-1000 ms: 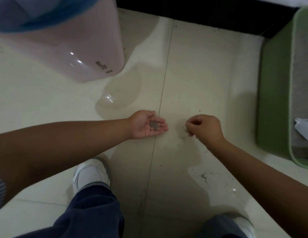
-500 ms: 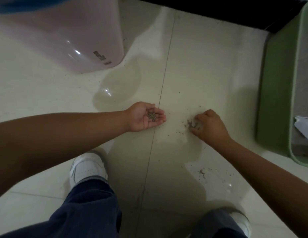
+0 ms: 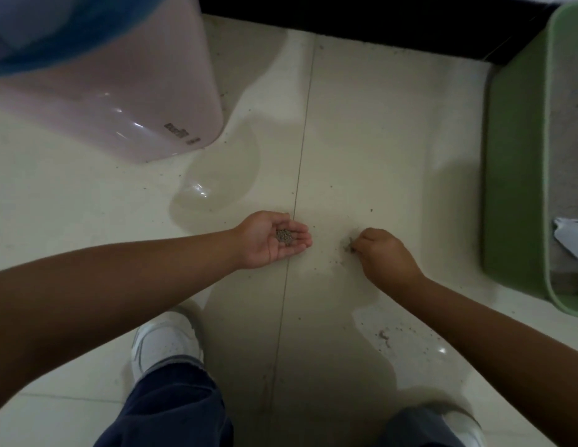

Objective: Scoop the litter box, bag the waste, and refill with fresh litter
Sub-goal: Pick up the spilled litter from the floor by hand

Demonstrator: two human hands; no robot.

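My left hand (image 3: 271, 241) lies palm up just above the pale tiled floor, cupped around a small heap of grey litter grains (image 3: 283, 236). My right hand (image 3: 382, 253) is a little to its right, fingers curled down onto the floor and pinching at a few spilled grains (image 3: 349, 247). The green litter box (image 3: 515, 175) stands at the right edge with grey litter (image 3: 568, 146) inside. A white object (image 3: 571, 235), perhaps the scoop, rests in the box; most of it is out of frame.
A pale pink bin (image 3: 119, 91) with a blue liner (image 3: 55, 37) stands at the top left. More spilled grains (image 3: 384, 335) lie on the floor under my right forearm. My two white shoes (image 3: 165, 343) and dark trouser legs are at the bottom. A dark baseboard (image 3: 361, 17) runs along the top.
My right hand has slid a little along the floor, gathering grains under its fingertips. My left hand has stayed cupped with the same small heap of grains.
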